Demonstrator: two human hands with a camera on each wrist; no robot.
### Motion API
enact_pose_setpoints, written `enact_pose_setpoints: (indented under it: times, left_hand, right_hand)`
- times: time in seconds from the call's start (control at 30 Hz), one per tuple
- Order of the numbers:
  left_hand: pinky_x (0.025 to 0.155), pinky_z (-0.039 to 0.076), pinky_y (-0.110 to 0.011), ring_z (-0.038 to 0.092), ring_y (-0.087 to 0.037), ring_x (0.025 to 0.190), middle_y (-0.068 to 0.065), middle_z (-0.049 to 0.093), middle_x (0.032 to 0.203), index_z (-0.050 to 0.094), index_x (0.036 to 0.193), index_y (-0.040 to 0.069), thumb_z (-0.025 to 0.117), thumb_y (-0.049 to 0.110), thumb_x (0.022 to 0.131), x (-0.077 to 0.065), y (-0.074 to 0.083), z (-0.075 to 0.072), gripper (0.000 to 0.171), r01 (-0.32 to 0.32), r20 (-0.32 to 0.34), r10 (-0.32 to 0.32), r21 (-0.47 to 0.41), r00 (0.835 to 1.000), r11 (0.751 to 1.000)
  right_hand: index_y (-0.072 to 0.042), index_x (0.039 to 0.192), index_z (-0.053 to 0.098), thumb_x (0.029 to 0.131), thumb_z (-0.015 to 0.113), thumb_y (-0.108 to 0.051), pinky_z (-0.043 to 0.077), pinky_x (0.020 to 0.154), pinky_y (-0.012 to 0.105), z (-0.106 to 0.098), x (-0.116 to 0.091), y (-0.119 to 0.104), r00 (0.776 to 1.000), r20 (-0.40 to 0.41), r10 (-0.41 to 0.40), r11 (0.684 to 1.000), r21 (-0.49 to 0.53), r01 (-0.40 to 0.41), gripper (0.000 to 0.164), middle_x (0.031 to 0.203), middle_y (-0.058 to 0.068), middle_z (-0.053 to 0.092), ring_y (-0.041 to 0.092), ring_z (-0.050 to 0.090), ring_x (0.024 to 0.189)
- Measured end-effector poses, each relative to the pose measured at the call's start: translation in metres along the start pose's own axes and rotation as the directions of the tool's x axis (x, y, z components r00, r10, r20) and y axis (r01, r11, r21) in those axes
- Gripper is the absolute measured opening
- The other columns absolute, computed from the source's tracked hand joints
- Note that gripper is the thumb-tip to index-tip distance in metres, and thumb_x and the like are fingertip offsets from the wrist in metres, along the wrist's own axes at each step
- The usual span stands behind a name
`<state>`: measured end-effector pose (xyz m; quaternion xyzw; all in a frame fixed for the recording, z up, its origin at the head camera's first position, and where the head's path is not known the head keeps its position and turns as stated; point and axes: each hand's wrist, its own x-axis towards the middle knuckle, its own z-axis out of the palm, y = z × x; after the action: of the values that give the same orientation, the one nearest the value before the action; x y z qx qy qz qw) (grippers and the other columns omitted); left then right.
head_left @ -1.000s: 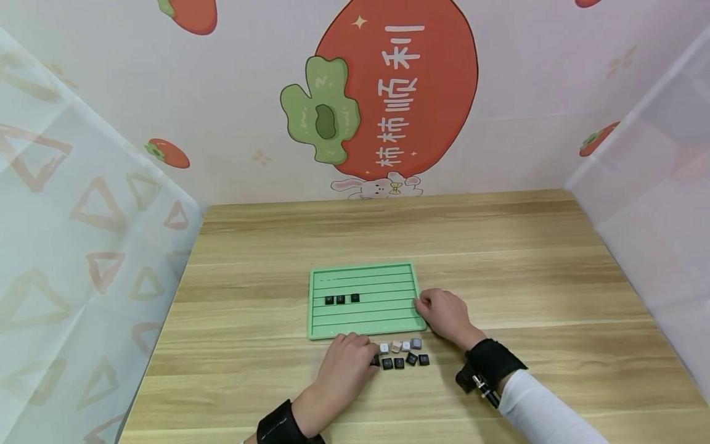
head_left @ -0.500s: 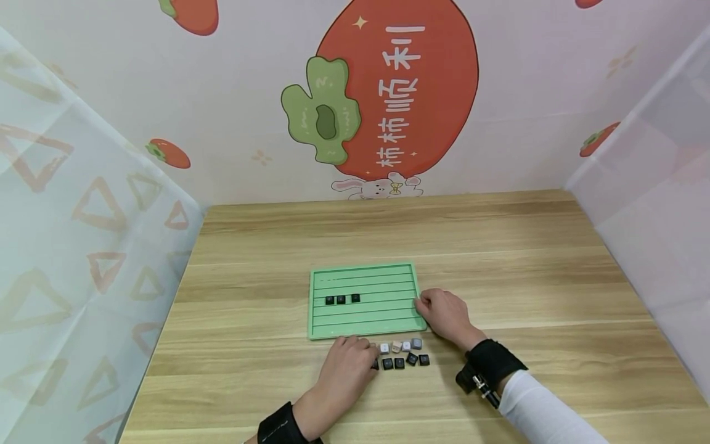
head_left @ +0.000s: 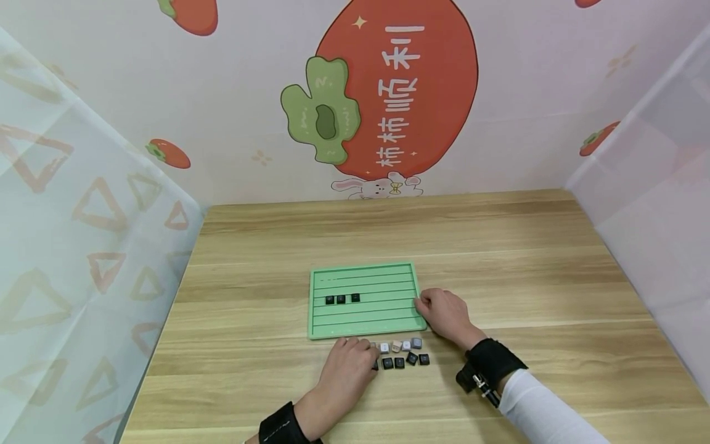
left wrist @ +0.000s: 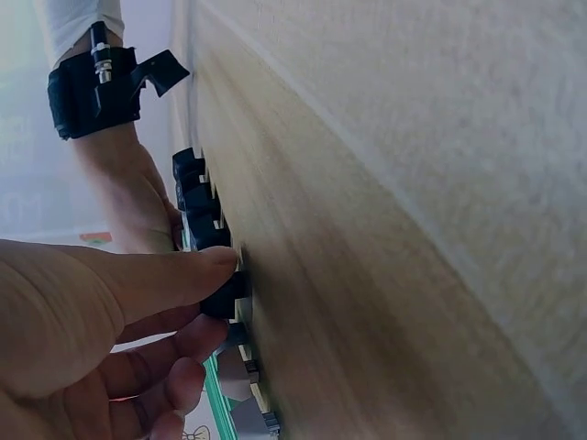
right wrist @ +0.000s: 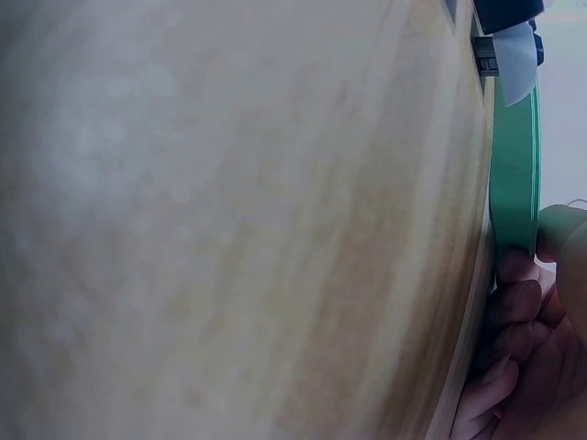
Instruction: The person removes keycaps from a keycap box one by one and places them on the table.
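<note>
My left hand (head_left: pixel 346 373) is low over the near end of the loose keycaps, just in front of the board. In the left wrist view its thumb and forefinger pinch a black keycap (left wrist: pixel 222 299), close over the table. My right hand (head_left: pixel 446 313) holds the right edge of a green grooved board (head_left: pixel 383 308); in the right wrist view the thumb lies on the rim, with curled fingers below. Three black keycaps (head_left: pixel 341 299) sit in a row on the board, left of its middle. Part of the left end of the loose rows is hidden by my left hand.
Several black keycaps (head_left: pixel 399 363) lie in a row on the wooden table (head_left: pixel 499 246), nearest me. Between them and the board is a row of pale and grey keycaps (head_left: pixel 406 346). A printed backdrop (head_left: pixel 516 123) rises behind the table, with hanging sheets at both sides.
My left hand has drawn back slightly toward me, and a pale keycap beside its fingers shows a little more. The right hand, the board and the keycaps on it have stayed put.
</note>
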<state>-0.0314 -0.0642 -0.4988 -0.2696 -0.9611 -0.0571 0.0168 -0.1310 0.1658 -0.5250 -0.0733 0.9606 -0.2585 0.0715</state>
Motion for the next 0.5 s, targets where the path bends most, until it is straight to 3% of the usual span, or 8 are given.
enact_pose_setpoints:
  times: [0.23,0.5]
  left_hand:
    - [0.066,0.04,-0.025,0.065,-0.012,0.079,0.005,0.072,0.085,0.078,0.096,0.019,0.089,0.034,0.073,-0.0001,-0.0006,0.0005,0.03,0.001,-0.016,-0.002,-0.014,1.0,1.0]
    - [0.072,0.046,-0.028,0.065,-0.011,0.082,0.005,0.073,0.088,0.077,0.099,0.018,0.085,0.035,0.08,0.0009,-0.0027,-0.0032,0.027,0.013,-0.012,-0.014,-0.095,1.0,0.995]
  right_hand:
    - [-0.019,0.058,0.036,0.098,0.061,-0.027,0.021,0.051,0.025,0.0011,0.0004,0.0011,1.0,0.002,-0.002,1.0,-0.005,0.002,0.048,0.054,-0.006,0.031,0.012,0.033,0.049]
    - [-0.019,0.058,0.036,0.099,0.06,-0.027,0.02,0.051,0.025,0.0008,0.0007,0.0013,1.0,-0.002,-0.006,1.0,-0.004,0.006,0.048,0.054,-0.007,0.03,0.011,0.032,0.049]
